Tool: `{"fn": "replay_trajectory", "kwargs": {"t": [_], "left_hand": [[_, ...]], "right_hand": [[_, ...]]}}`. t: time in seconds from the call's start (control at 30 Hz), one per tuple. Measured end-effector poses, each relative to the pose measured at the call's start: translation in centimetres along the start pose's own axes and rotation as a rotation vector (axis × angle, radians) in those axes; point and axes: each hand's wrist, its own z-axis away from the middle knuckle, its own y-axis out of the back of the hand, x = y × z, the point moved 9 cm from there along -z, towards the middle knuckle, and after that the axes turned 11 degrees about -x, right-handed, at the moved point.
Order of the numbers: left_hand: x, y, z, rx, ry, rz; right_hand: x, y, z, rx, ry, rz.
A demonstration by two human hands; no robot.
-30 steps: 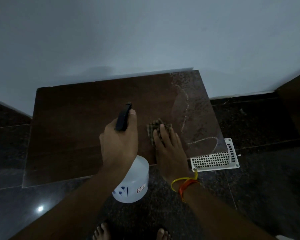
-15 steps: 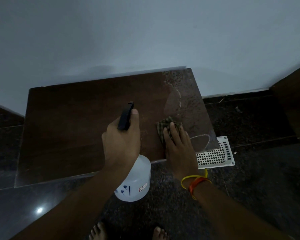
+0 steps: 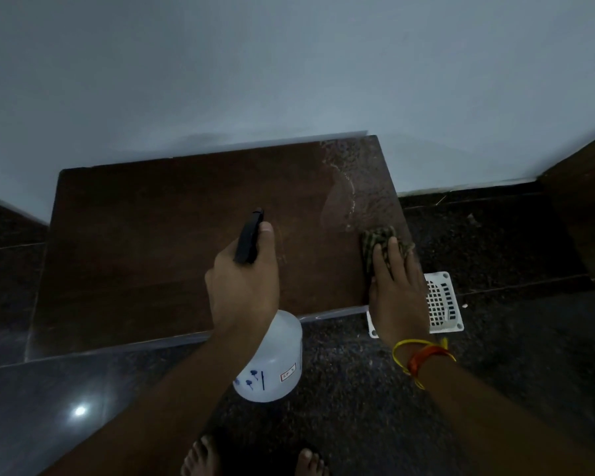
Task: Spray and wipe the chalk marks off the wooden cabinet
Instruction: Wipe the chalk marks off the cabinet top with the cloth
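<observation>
Since the right hand [image 3: 397, 290] has slid the cloth [image 3: 380, 243] from cabinet [image 3: 158, 255] mid-front to its right front corner, the looped chalk there is gone (1 faint streak [image 3: 349, 197] left toward the cabinet's right back). Fingers press flat on cloth. Left hand [image 3: 244, 286] grips the spray bottle [image 3: 272, 359] over the cabinet's front edge, long axis tilted, nozzle [image 3: 249, 237] pointing toward the back.

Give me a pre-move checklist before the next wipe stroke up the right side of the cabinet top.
1. Cloth flat under right hand: ok.
2. Cloth on the cabinet top, not off its right edge: ok, though close to it.
3. Chalk marks left to wipe beyond the cloth: not ok, a faint line remains.
4. That area wetted: ok, droplets show.
5. Spray bottle secure in left hand: ok.
6. Stroke path free of objects: ok.
</observation>
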Motion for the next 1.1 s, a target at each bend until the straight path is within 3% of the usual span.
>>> {"fn": "replay_trajectory", "kwargs": {"t": [0.33, 0.57, 0.8, 1.0, 1.1], "left_hand": [[-0.9, -0.5, -1.1, -0.029, 0.015, 0.025], [-0.3, -1.0, -2.3, -0.074, 0.018, 0.036], [0.4, -0.7, -3.7, -0.066, -0.016, 0.006], [1.1, -0.4, -4.3, -0.059, -0.024, -0.014], [1.1, -0.5, -4.6, -0.052, -0.020, -0.014]], "right_hand": [[1.2, 0.6, -6.6, -0.072, -0.017, 0.006], [0.5, 0.3, -2.4, -0.035, -0.001, 0.011], [1.8, 0.7, -9.6, -0.082, -0.067, 0.058], [-1.3, 0.7, -4.4, -0.028, -0.107, -0.018], [-1.3, 1.0, -5.9, -0.029, -0.081, -0.006]]}}
